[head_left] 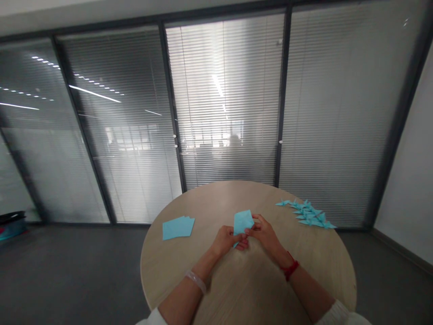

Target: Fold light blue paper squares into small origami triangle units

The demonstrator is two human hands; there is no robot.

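A partly folded sheet of light-blue origami paper (242,221) is held up over the middle of the round table. My left hand (227,240) grips its lower left part, thumb in front and fingers behind. At the sheet's right edge, my right hand (263,232) pinches it between thumb and fingers. Some fingertips behind the paper are hidden. A stack of flat blue paper sheets (177,227) lies to the left of my hands. Off to the right, several folded blue paper cranes (309,213) are heaped together.
The round wooden table (233,194) has a curved edge all around. Behind it stands a glass partition with blinds (230,104) in dark frames. A dark bag-like item (12,224) sits on the floor at far left. A white wall (409,189) rises at right.
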